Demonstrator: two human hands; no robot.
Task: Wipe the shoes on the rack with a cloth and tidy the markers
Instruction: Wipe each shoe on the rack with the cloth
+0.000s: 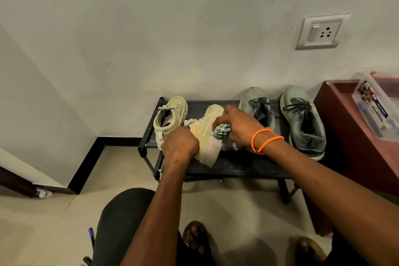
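Observation:
A black shoe rack [237, 166] stands against the wall. On its left part a beige sneaker [170, 114] stands upright, and a second beige sneaker [205, 134] lies tipped on its side. My left hand [180, 142] grips the heel end of the tipped sneaker. My right hand [235, 127] holds a crumpled grey cloth [221, 130] against that sneaker's upper. Two grey-green sneakers [257, 108] [302, 119] with dark laces sit on the rack's right part. A blue-capped marker [91, 236] lies on the floor at lower left, beside my knee.
A dark red cabinet [345, 127] stands right of the rack with a clear plastic box [375, 110] on top. A wall socket [321, 31] is above. My sandalled feet [195, 237] rest on the tiled floor in front of the rack.

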